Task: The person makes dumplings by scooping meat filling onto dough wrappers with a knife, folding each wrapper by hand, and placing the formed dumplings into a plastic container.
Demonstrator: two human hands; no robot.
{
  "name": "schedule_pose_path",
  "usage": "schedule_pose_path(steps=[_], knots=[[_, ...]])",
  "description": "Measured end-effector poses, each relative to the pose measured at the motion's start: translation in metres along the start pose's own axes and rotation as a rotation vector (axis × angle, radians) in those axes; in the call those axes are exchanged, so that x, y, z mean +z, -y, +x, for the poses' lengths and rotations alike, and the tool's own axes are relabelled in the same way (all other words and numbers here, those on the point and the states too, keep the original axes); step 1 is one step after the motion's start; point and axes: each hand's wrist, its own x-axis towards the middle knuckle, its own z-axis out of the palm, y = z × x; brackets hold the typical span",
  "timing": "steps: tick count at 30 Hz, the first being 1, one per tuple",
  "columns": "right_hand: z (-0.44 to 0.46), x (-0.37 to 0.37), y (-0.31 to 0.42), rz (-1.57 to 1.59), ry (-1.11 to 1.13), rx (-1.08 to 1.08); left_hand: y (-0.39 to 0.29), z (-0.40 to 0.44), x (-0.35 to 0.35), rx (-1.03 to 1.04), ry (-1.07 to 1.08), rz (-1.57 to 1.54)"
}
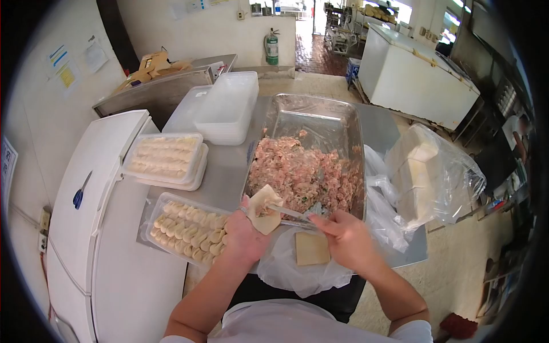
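Note:
My left hand holds a thin dough wrapper with a dab of meat filling on it. In my right hand is a narrow spreader, its tip touching the filling on the wrapper. Just beyond both hands lies a large metal tray of pink minced meat. Between my forearms, a stack of square wrappers rests on a plastic bag. To the left of my left hand, a plastic container holds rows of folded dumplings.
Filled, stacked containers stand at the left of the metal table, with white plastic tubs behind. A clear bag of wrapper stacks sits at the right. A white fridge flanks the table; scissors lie on it.

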Motion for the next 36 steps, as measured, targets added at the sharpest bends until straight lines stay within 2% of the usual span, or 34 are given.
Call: schedule_pose_path(steps=[3,6,15,18,20,24,26,30,32,34,36], knots=[[-0.011,0.019,0.006,-0.200,-0.065,-0.107,0.002,-0.003,-0.002,0.005,-0.009,-0.039],[-0.023,0.005,0.016,-0.292,-0.075,-0.095,-0.004,-0.007,-0.005,0.027,-0.045,-0.076],[-0.038,0.008,0.050,-0.273,-0.092,-0.039,0.003,-0.027,-0.002,0.030,-0.015,-0.161],[-0.047,0.008,0.046,-0.216,-0.158,-0.048,-0.002,-0.026,-0.009,0.077,-0.026,-0.189],[-0.049,0.006,0.051,-0.113,-0.180,0.022,-0.003,-0.024,-0.012,0.108,-0.066,-0.200],[-0.059,0.014,0.035,0.211,-0.229,0.083,-0.002,-0.028,-0.012,0.013,0.009,-0.180],[-0.063,0.011,0.037,0.434,-0.107,0.382,0.001,-0.030,-0.015,0.000,0.030,-0.119],[-0.073,0.015,0.022,0.898,0.163,0.892,0.004,-0.037,-0.004,-0.002,-0.095,-0.115],[-0.090,0.011,0.022,0.894,0.222,0.953,0.005,-0.044,0.008,0.011,-0.167,-0.081],[-0.106,-0.003,0.029,0.890,0.296,0.954,0.008,-0.040,0.003,0.012,-0.144,-0.088],[-0.119,-0.018,0.043,0.702,0.291,0.935,0.010,-0.034,-0.003,0.010,-0.109,-0.082]])
